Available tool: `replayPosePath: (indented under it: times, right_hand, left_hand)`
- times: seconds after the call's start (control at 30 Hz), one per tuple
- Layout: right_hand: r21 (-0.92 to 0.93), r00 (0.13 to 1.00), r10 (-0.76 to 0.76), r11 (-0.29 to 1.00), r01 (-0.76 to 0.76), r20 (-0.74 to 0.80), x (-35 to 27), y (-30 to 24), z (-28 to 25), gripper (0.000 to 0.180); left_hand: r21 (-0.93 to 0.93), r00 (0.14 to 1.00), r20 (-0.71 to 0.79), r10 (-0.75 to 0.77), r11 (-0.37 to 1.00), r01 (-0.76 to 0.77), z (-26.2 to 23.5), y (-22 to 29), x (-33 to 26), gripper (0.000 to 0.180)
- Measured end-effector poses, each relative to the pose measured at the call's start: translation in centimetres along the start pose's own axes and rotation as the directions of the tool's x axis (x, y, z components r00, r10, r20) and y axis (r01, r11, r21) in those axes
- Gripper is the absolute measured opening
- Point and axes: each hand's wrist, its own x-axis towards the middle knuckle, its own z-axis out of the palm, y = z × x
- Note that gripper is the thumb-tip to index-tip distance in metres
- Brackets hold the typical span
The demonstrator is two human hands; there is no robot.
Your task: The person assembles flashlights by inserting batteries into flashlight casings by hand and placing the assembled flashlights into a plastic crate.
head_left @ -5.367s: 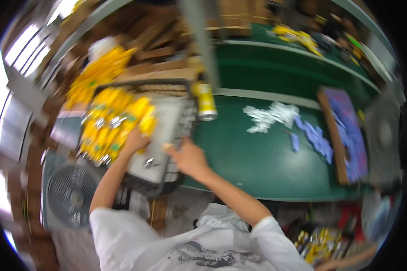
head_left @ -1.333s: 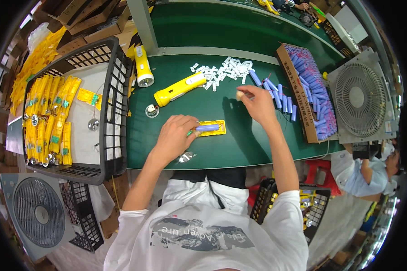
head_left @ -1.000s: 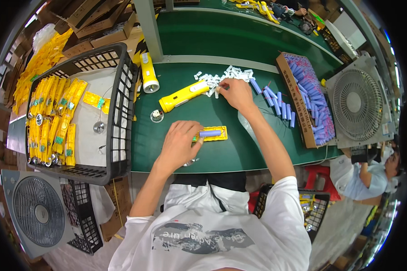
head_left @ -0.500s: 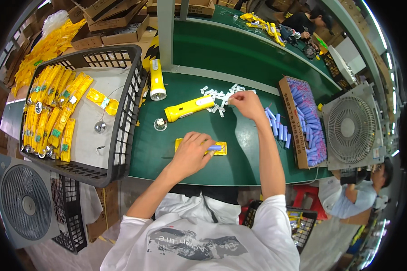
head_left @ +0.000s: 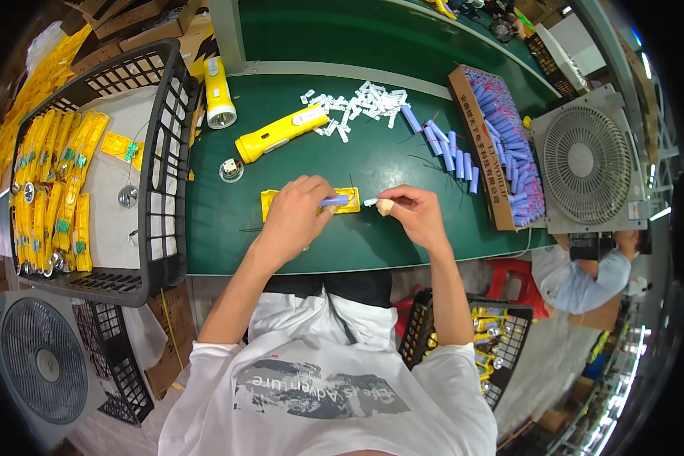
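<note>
A yellow flashlight housing half [head_left: 267,199] lies on the green table in front of me, a purple battery cell [head_left: 334,201] set in it. My left hand [head_left: 298,214] is closed over this housing, its fingers and thumb on the cell. Just off the housing's right end, my right hand [head_left: 416,219] pinches a small white plastic piece [head_left: 370,202]. Thin wires stick out around the housing. Farther back is a pile of similar white pieces [head_left: 372,102], beside a yellow flashlight [head_left: 277,135] lying on its side. A round clear lamp part [head_left: 232,169] sits near that flashlight.
At left stands a black basket [head_left: 176,152] of yellow housings with wired reflectors. Another flashlight [head_left: 217,91] is beside it. Loose purple cells [head_left: 448,156] lie near a cardboard box [head_left: 482,156] full of cells. Fans [head_left: 585,152] flank the table; a red stool [head_left: 509,281] is at lower right.
My right hand has come back from the white pile toward the housing, carrying a white piece. My left hand stays on the housing. The view has shifted.
</note>
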Motion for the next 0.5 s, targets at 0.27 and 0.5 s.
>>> replayPosePath:
  times: [0.27,0.5]
  right_hand:
    - [-0.203,0.986,-0.119,0.969,0.141,0.118,4.0,-1.3,0.1,0.015]
    - [-0.473,0.947,-0.225,0.876,0.094,-0.229,7.9,-1.0,-1.5,0.019]
  left_hand:
    - [0.054,0.996,-0.072,0.059,0.997,-0.055,0.7,-0.5,-0.4,0.018]
    - [-0.041,0.998,-0.049,0.035,0.998,-0.037,0.1,-0.8,-0.5,0.019]
